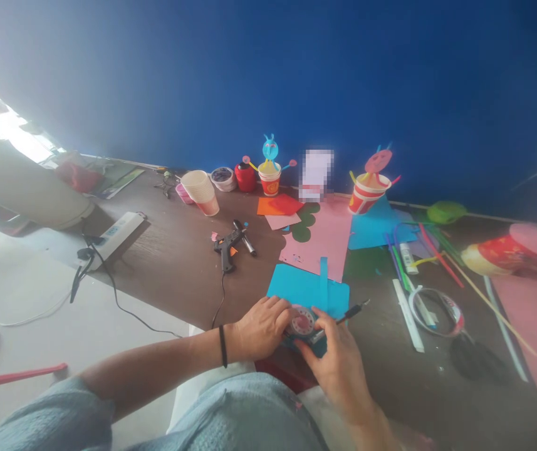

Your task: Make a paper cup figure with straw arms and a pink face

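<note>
My left hand [261, 329] is closed, its fingertips pressed on the left edge of a small round disc [302, 321] with a pink centre and a dotted ring; it looks like a tape roll. From the other side, the thumb and index finger of my right hand [338, 360] bracket the disc. A black-and-clear pen [353, 311] passes through the right hand's grip, pointing up to the right. Blue paper [294, 283] lies on the table just beyond both hands, with a narrow blue strip [323, 275] on it. The disc's underside is hidden.
A glue gun [225, 250] and a marker lie left of centre, the cord running toward me. Stacked paper cups [201, 191] and two decorated cups [269, 180] stand along the blue wall. Scissors [475, 357], a tape ring [437, 312] and pipe cleaners are at right.
</note>
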Motion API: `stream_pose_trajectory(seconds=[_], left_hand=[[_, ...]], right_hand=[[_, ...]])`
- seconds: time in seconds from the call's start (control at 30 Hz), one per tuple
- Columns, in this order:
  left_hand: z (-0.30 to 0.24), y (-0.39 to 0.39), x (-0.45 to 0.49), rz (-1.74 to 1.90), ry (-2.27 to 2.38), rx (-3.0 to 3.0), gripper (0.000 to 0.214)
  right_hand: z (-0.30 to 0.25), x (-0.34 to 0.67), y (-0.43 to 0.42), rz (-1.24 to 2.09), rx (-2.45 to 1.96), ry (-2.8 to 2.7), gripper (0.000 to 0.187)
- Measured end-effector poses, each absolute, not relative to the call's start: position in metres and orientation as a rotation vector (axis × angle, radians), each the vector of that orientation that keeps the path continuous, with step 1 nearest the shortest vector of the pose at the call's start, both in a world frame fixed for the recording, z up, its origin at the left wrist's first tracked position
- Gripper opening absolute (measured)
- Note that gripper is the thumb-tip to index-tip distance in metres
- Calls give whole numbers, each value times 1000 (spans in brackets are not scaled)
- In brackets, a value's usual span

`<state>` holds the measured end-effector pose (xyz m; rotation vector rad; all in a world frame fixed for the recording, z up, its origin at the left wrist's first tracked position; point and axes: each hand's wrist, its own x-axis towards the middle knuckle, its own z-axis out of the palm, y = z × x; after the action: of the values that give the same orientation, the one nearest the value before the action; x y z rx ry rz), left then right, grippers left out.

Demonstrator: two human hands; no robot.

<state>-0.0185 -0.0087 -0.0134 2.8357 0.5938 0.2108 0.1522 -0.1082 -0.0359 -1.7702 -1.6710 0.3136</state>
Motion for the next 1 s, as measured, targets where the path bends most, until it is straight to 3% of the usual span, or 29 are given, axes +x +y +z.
stream_pose_trajectory(seconds=[1.0], left_hand=[[-7,-10,-24,178,633,2753,31]], right_hand=[[-46,152,-103,326,-1777,-1603,51]])
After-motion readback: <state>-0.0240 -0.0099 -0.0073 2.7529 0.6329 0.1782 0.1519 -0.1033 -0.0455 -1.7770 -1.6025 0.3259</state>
